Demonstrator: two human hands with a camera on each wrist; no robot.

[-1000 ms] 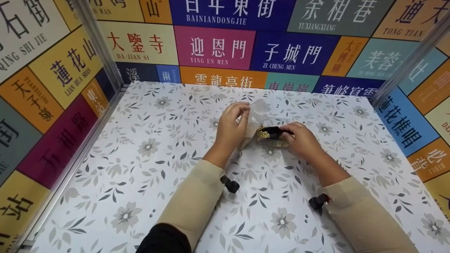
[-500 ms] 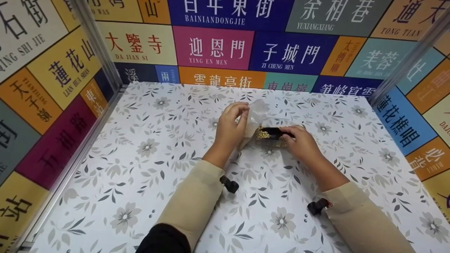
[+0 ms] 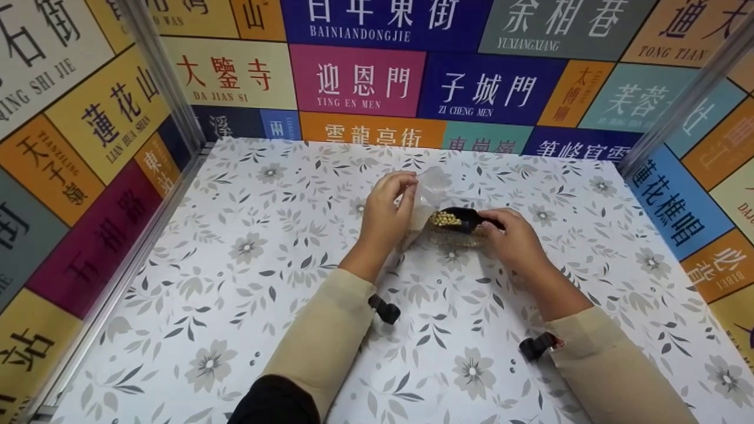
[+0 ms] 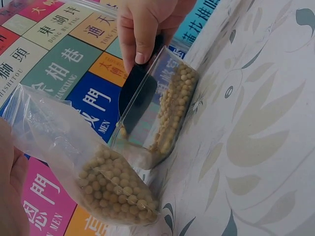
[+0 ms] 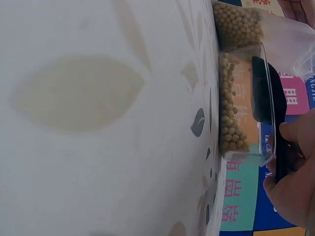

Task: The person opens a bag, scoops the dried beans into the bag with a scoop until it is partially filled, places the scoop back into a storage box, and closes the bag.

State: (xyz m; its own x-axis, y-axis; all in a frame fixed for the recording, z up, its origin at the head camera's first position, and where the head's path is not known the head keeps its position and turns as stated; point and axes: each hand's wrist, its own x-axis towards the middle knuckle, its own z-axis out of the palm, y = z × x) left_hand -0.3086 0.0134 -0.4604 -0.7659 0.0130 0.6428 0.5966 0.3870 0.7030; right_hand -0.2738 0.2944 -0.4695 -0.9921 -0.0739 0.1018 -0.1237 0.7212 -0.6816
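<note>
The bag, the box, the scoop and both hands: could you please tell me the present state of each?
Clear bag: beans fill its lower part.
Clear box: upright, uncovered, partly filled with beans.
Black scoop: carrying beans, at the box's open top.
Left hand: holding the bag's upper part.
Right hand: gripping the scoop's handle.

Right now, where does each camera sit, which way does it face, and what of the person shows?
Head: on the head, facing forward and down at the flowered table; both forearms, left hand and right hand show.
Left wrist: on that wrist, facing the plastic bag and clear box; right hand and part of the left show.
Right wrist: on that wrist, facing along the table toward the box; right hand and part of the left show.
Both wrist views share the bag, box and black scoop.
</note>
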